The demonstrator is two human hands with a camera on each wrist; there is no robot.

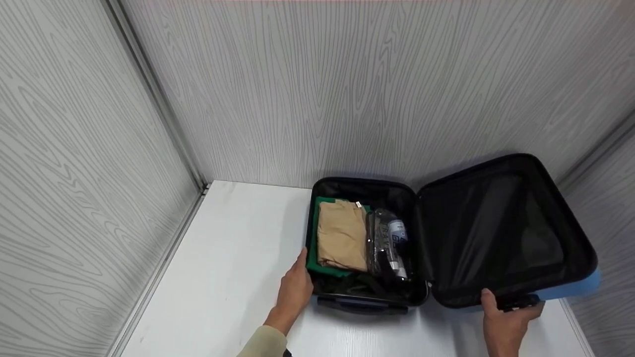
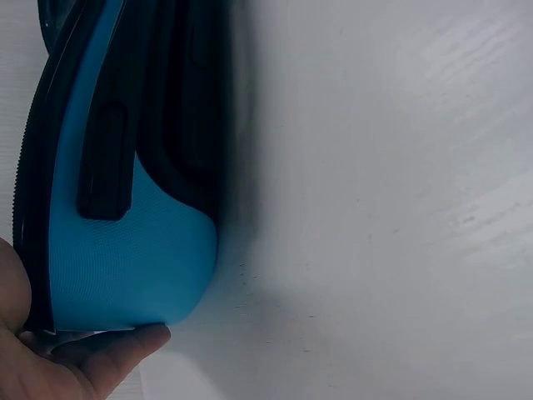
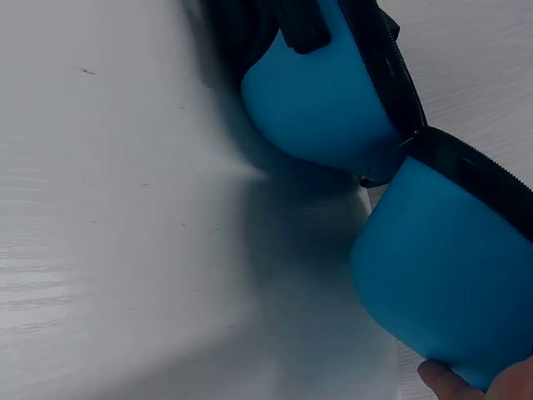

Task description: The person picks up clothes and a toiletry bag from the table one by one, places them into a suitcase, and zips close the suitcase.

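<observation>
A blue hard-shell suitcase (image 2: 133, 267) with black trim lies opened out. Its left half holds a folded beige garment (image 1: 342, 235) on a folded green cloth (image 1: 312, 263), beside a clear zip pouch (image 1: 379, 238) with a white-labelled bottle inside. The lined lid (image 1: 476, 238) leans out to the right. My left hand (image 1: 296, 287) rests against the filled half's near left corner, fingers straight along the shell in the left wrist view. My right hand (image 1: 506, 322) grips the lid's near edge, thumb on the rim; its other fingers are mostly hidden beneath.
The suitcase stands on a white surface (image 1: 238, 248), with bare surface to its left and in front. A grey wood-grain panel (image 1: 297, 89) rises close behind. Similar panels (image 1: 64, 148) stand at both sides, with the lid near the right one.
</observation>
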